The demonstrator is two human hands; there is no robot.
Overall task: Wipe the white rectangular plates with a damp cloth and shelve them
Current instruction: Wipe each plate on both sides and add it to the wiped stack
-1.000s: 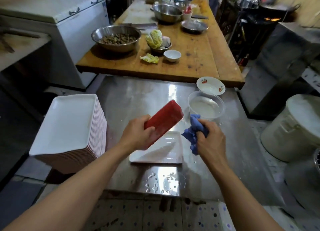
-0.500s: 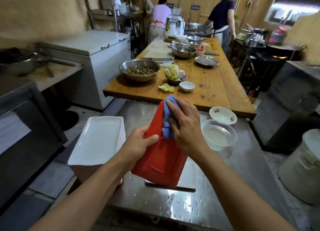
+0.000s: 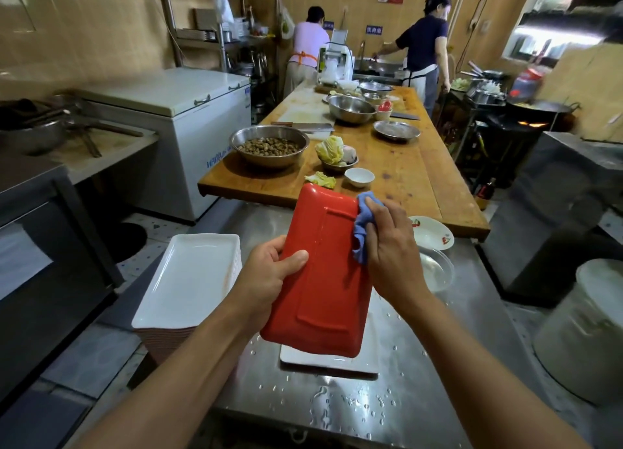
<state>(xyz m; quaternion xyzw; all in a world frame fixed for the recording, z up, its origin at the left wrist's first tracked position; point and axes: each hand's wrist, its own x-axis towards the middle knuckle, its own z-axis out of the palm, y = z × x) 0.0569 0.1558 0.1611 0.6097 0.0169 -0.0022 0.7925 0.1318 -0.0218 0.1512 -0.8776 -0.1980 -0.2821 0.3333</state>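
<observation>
Head view: I see my left hand [image 3: 269, 273] gripping the left long edge of a rectangular plate [image 3: 320, 280], thumb curled over its red underside, the other fingers [image 3: 266, 248] wrapped behind the rim. The plate is lifted clear of the steel desk [image 3: 337, 411] and tilted, red back toward me, its far short edge at 12 o'clock. My right hand [image 3: 392, 256] presses a blue cloth [image 3: 362, 226] against the plate's upper right edge, at about 1 o'clock of its middle; the fingers are curled round the bunched cloth, which hangs down along that edge. Directly under the held plate a white plate [image 3: 330, 361] lies flat on the desk, mostly hidden. At 9 o'clock of the held plate stands a tall stack of white plates [image 3: 192, 280], near the desk's left edge. Just beyond my right hand, at 3 o'clock, sits a clear bowl [image 3: 438, 270], and beside it at 2 o'clock a small patterned dish [image 3: 433, 234]. Water drops speckle the desk nearest me. Farther at 12 o'clock a wooden desk [image 3: 404, 172] carries steel bowls and cabbage.
</observation>
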